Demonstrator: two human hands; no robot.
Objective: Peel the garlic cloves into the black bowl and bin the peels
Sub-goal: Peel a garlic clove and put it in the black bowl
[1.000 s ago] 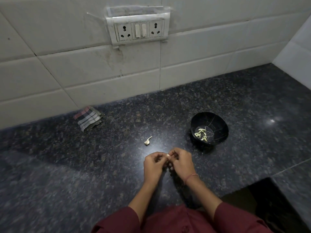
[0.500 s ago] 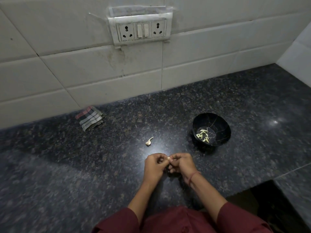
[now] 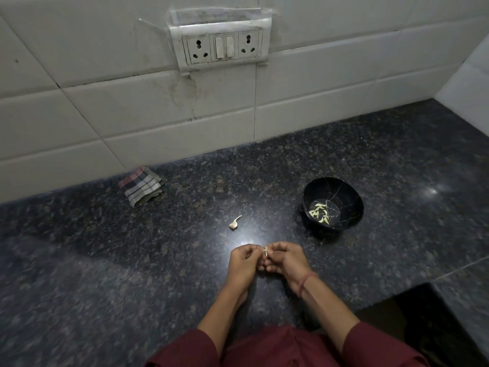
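Garlic clove [image 3: 265,251], small and pale with papery skin, sits pinched between left hand [image 3: 244,263] and right hand [image 3: 287,260], held together. Peeled yellowish cloves [image 3: 320,213] lie in the black bowl [image 3: 349,197].

A garlic clove [image 3: 265,251] is pinched between the left hand [image 3: 244,262] and right hand [image 3: 287,259] above the counter [image 3: 105,260], near its front edge. A second clove [image 3: 234,222] lies beyond them. A black bowl [image 3: 333,204] with peeled cloves [image 3: 320,213] stands to the right. A folded cloth [image 3: 141,186] lies at the back edge.

Folded checked cloth [image 3: 141,186] on counter [image 3: 105,274], wall socket [image 3: 224,46]
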